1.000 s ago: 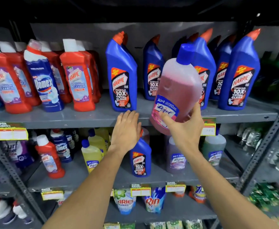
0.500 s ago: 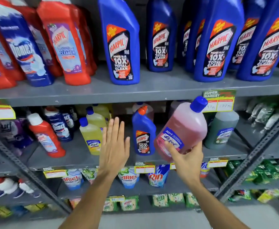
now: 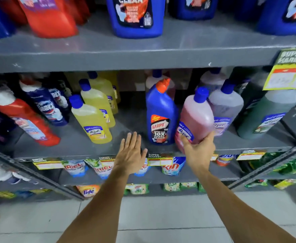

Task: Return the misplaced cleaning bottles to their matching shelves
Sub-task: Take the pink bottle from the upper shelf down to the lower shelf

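My right hand (image 3: 198,151) grips the base of a pink Lizol bottle (image 3: 197,116) with a blue cap, tilted at the front edge of the middle shelf (image 3: 84,146). It sits between a blue Harpic bottle (image 3: 161,118) with an orange cap on its left and a pale lilac Lizol bottle (image 3: 226,109) on its right. My left hand (image 3: 130,153) hovers flat and empty at the shelf edge, just left of the Harpic bottle. Yellow Lizol bottles (image 3: 93,120), a Domex bottle (image 3: 46,106) and a red Harpic bottle (image 3: 26,120) stand further left.
The upper shelf (image 3: 143,55) carries red and blue Harpic bottles. A green Lizol bottle (image 3: 266,116) stands at the right under a yellow price tag (image 3: 289,74). Detergent pouches (image 3: 101,168) fill the lower shelves. Slanted metal braces (image 3: 30,174) cross both sides. Tiled floor lies below.
My right hand has brought the pink bottle down from the upper shelf to the middle shelf beside the blue Harpic. My left hand dropped to the shelf edge, and the view tilted downward.
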Available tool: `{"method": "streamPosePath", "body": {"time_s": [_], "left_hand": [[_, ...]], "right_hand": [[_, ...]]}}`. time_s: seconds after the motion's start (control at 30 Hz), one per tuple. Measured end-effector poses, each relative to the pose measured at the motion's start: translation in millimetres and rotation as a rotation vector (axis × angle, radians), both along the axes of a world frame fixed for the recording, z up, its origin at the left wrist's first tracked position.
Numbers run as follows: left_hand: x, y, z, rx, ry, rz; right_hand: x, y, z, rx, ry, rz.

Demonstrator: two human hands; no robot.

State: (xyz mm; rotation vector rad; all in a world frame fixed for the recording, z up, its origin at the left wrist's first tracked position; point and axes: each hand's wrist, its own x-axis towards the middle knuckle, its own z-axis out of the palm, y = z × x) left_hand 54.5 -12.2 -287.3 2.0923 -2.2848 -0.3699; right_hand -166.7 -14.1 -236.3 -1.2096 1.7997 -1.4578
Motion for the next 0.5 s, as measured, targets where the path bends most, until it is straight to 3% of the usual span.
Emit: {"method": "streamPosePath", "body": {"time_s": [0.5], "left_hand": [[8.8,-2.9,-30.1,-0.023,0.011,0.012]], "right_hand": [[-4.5,-9.0,-16.6,0.151,0.033,0.135]]}}
